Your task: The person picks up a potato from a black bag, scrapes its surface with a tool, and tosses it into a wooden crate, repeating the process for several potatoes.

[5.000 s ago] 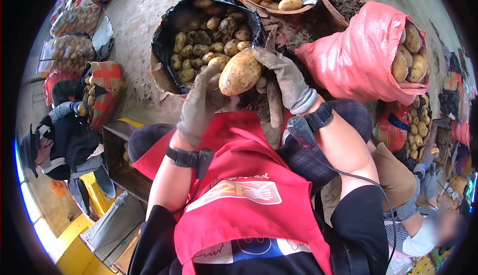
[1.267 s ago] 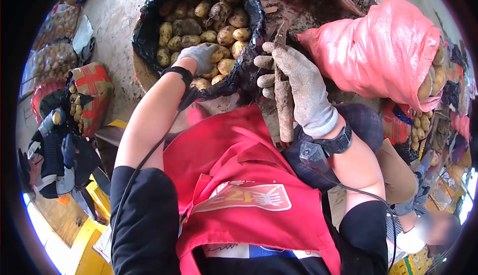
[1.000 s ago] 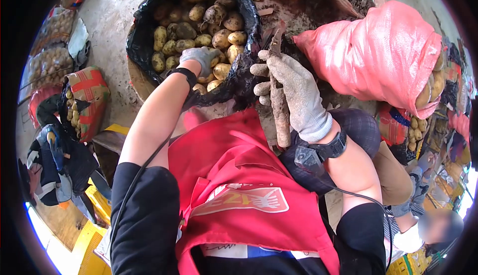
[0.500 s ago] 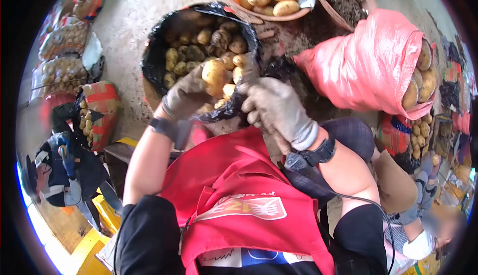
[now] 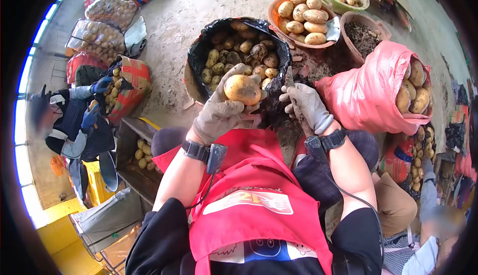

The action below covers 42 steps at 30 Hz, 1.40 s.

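Note:
My left hand (image 5: pixel 217 117), in a soiled grey glove, is wrapped round a large yellow potato (image 5: pixel 242 89) with a few dark spots. Its fingers curl behind the potato, partly hidden. To the right, my gloved right hand (image 5: pixel 307 106) is closed on a knife (image 5: pixel 290 77); the short, dirty blade points away from me and the handle sticks out below the palm. Blade and potato are apart. Just beyond both hands stands a round container lined with a black plastic bag (image 5: pixel 198 51), holding many smaller, dirtier potatoes (image 5: pixel 230 57).
An orange basin (image 5: pixel 273 17) of large potatoes, a tub of dark scraps (image 5: pixel 382 27) and a green basin (image 5: pixel 366 2) stand beyond. At right lies a pink sack (image 5: pixel 356 93) of potatoes. A co-worker (image 5: pixel 74 118) is at left beside a potato sack (image 5: pixel 134 83); another person (image 5: pixel 428 245) sits lower right.
The potato in my left hand has come out from over the lined container, nearer to me. The knife hand has drawn apart from it. The view has shifted, showing more at the top.

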### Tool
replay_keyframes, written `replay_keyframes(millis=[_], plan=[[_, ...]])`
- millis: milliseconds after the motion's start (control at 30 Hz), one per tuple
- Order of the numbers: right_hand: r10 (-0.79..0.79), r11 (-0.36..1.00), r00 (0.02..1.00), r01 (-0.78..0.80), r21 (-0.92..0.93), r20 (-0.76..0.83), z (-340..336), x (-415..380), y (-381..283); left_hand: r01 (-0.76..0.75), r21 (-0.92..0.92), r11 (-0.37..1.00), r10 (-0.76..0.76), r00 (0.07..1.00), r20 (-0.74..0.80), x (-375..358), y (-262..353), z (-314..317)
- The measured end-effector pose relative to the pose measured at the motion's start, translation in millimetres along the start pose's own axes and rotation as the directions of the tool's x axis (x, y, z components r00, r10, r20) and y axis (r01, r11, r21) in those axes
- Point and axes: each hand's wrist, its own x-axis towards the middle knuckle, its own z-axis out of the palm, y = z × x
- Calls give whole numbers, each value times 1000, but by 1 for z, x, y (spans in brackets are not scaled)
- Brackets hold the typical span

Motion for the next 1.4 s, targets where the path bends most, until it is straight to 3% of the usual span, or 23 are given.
replay_keyframes(millis=[67, 133, 233, 300, 333, 367, 433, 533, 567, 700, 800, 900, 967, 1000, 1033, 1133, 1233, 1400], plan=[[-11, 988, 999, 5, 153, 35, 5, -9, -4, -16, 0, 1000, 16, 1000, 27, -7, -2, -4], [-36, 991, 999, 33, 126, 20, 14, -18, -11, -44, 32, 999, 45, 999, -27, -11, -8, -2], [-202, 936, 978, 211, -281, 59, 33, -53, -36, -65, 77, 995, 73, 992, -106, -8, -18, -2], [-357, 841, 918, 396, -369, 172, 35, -53, -26, -75, 129, 989, 98, 977, -188, -5, -27, -1], [-406, 779, 889, 457, -430, 210, 36, -54, -24, -63, 127, 990, 86, 980, -182, -3, -32, -1], [-583, 559, 780, 588, -585, 226, 36, -45, -9, -63, 128, 990, 86, 979, -186, 0, -38, -2], [-607, 523, 773, 562, -641, 183, 39, -43, 0, -127, 139, 982, 153, 969, -194, 8, -49, -5], [-599, 455, 773, 542, -706, 207, 33, -47, -4, -37, 63, 997, 53, 963, -265, 6, -46, 16], [-608, 404, 756, 556, -727, 241, 30, -46, -4, -97, 107, 990, 119, 966, -230, 10, -52, 8], [-624, 383, 739, 571, -726, 252, 29, -41, -3, -99, 214, 972, 153, 955, -254, 16, -62, -3], [-584, 304, 750, 556, -774, 310, 39, -52, -11, -89, 99, 991, 111, 966, -235, 22, -62, 4], [-619, 340, 743, 546, -766, 255, 35, -49, -7, -31, -8, 999, 30, 990, -134, 27, -57, 13], [-703, 382, 690, 571, -727, 173, 30, -49, -15, -71, -5, 997, 69, 982, -174, 34, -59, 16], [-679, 449, 725, 538, -714, 118, 27, -48, -20, -108, -4, 994, 105, 970, -217, 35, -60, 17], [-662, 453, 742, 509, -732, 106, 22, -45, -20, -102, -3, 995, 100, 982, -159, 36, -59, 19], [-617, 462, 784, 431, -775, 69, 20, -39, -13, -138, 18, 990, 139, 974, -181, 40, -64, 21], [-642, 376, 762, 414, -829, 90, 27, -37, -7, -122, 129, 984, 155, 947, -283, 43, -67, 26], [-600, 326, 772, 476, -817, 210, 35, -46, -10, -85, 99, 991, 104, 973, -206, 43, -69, 8]])
